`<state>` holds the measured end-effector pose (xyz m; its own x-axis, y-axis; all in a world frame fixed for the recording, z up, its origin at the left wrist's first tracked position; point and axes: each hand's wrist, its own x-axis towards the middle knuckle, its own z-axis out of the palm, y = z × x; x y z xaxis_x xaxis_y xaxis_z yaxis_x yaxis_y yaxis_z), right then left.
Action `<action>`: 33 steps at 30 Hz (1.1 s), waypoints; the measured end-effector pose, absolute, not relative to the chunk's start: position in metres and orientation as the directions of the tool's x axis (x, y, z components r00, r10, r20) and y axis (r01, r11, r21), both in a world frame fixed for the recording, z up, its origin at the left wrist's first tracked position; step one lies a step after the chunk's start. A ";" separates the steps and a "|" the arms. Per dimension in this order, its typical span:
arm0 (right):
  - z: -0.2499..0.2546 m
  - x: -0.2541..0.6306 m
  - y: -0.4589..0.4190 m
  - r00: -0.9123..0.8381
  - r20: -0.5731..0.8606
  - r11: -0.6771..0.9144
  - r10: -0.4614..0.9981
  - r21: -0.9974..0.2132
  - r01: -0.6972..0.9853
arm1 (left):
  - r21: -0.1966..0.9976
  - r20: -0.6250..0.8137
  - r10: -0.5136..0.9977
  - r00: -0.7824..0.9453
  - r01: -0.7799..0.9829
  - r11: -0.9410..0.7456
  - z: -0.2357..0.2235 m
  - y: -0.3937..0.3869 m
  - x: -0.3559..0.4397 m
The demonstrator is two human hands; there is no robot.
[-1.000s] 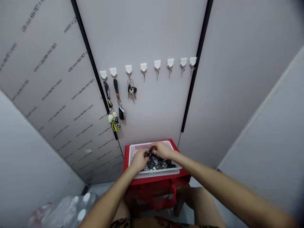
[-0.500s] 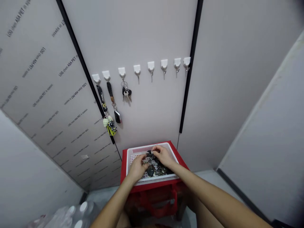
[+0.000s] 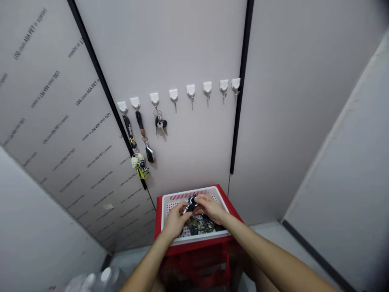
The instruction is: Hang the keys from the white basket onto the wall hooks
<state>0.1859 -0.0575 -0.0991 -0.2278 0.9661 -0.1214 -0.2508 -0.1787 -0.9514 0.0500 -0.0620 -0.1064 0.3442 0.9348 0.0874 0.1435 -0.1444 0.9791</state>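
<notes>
While fingers (image 3: 201, 199) hold black-white item (image 3: 191, 201), basket (image 3: 200, 238) holds keys (image 3: 206, 224).

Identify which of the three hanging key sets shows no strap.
The rightmost hanging key set, on the third hook from the left; the other two hang from dark straps.

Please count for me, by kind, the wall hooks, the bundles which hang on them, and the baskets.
Small white wall hooks with metal prongs: 8
Hanging bundles of keys or charms on metal rings: 3
White rectangular perforated basket: 1
Total: 12
</notes>
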 end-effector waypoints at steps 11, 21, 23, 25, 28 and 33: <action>-0.096 0.186 -0.057 -0.035 0.105 0.110 0.994 -0.977 0.183 | 0.776 0.233 0.910 0.344 0.499 -0.387 -0.079 -0.061 0.039; -0.049 0.169 -0.061 -0.166 0.464 0.492 0.870 -0.833 0.253 | 0.781 0.297 0.913 0.281 0.479 -0.401 -0.002 -0.048 0.054; -0.024 0.167 -0.046 -0.117 0.503 0.515 0.856 -0.816 0.263 | 0.836 0.369 0.910 0.190 0.360 -0.414 0.016 -0.042 0.056; 0.009 0.166 -0.028 -0.049 0.537 0.526 0.842 -0.798 0.293 | 0.848 0.444 0.888 0.119 0.263 -0.459 0.032 -0.036 0.058; 0.059 0.166 -0.004 0.053 0.594 0.550 0.803 -0.772 0.318 | 0.813 0.529 0.842 0.104 0.221 -0.538 0.054 -0.029 0.063; 0.117 0.162 0.020 0.117 0.653 0.584 0.748 -0.732 0.351 | 0.720 0.633 0.760 0.148 0.249 -0.648 0.088 -0.018 0.072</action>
